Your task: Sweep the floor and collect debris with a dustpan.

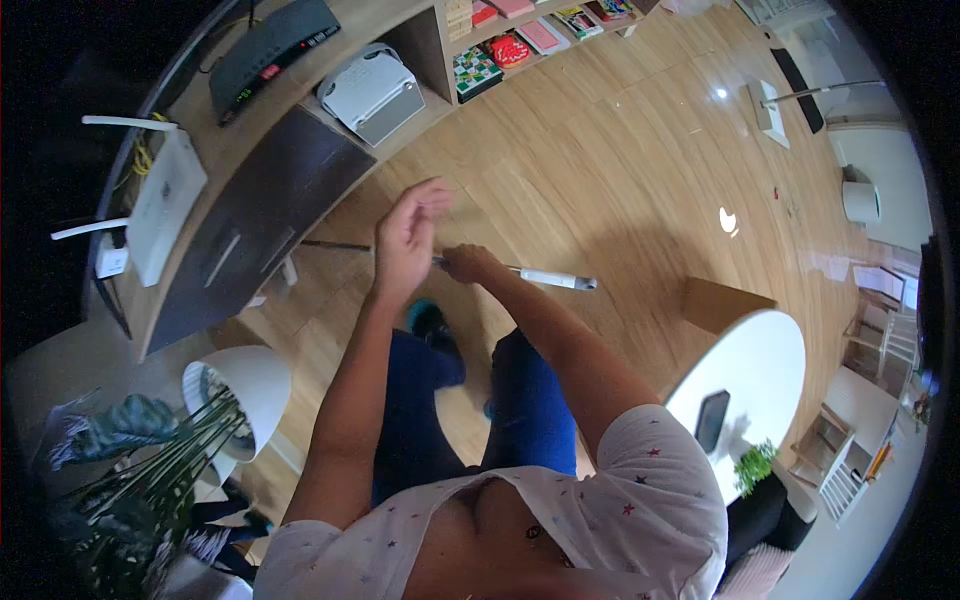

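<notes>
My right hand (470, 264) is closed around a thin metal pole (512, 268). The pole has a white and grey handle end (556, 279) jutting out to the right. Its darker far section (337, 245) runs left toward the underside of a low cabinet, so what that end carries cannot be told. Slightly blurred, my left hand (409, 236) is raised just left of my right hand, fingers extended and holding nothing. It covers part of the pole; I cannot tell whether it touches it. Below are my blue trousers (420, 390) and a dark shoe (431, 326) on the wooden floor.
On the cabinet (251, 225) at left are a white router (166, 206) and a black set-top box (274, 64). A white device (373, 94) and boxed games (477, 73) fill its shelves. A white planter (259, 394) stands lower left. At right, a round table (765, 360) holds a phone (712, 421).
</notes>
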A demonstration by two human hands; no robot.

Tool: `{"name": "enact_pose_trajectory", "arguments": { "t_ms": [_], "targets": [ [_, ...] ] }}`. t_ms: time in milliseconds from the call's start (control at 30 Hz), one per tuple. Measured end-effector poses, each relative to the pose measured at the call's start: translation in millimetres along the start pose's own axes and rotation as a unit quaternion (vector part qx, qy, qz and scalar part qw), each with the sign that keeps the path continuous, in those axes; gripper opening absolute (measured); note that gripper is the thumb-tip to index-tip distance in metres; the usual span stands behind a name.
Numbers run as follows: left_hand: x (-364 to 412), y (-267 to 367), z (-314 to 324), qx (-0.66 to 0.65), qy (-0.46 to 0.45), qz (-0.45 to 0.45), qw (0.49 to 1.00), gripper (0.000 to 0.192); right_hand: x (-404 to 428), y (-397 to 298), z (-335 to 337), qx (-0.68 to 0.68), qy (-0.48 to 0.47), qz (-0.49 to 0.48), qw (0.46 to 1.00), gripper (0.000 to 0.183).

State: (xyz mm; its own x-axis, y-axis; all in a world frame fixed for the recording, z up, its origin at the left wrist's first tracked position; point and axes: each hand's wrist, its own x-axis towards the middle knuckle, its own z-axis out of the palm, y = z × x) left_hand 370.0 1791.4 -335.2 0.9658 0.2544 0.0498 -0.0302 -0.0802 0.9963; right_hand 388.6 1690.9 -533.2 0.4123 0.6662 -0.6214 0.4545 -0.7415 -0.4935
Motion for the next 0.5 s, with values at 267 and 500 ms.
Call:
{"name": "enact_pose_trajectory", "arguments": {
  "t_ms": [267, 500],
  "targets": [
    [-14, -42, 12, 0.083, -0.109, 0.047, 0.99, 0.03, 121, 49, -5, -0.013, 0.083, -0.012, 0.996, 0.037],
    [-1, -35, 3, 0.179, -0.086, 0.064, 0.978, 0.035, -24, 167, -1, 0.134, 0.168, 0.09, 0.973, 0.044]
  ]
}}
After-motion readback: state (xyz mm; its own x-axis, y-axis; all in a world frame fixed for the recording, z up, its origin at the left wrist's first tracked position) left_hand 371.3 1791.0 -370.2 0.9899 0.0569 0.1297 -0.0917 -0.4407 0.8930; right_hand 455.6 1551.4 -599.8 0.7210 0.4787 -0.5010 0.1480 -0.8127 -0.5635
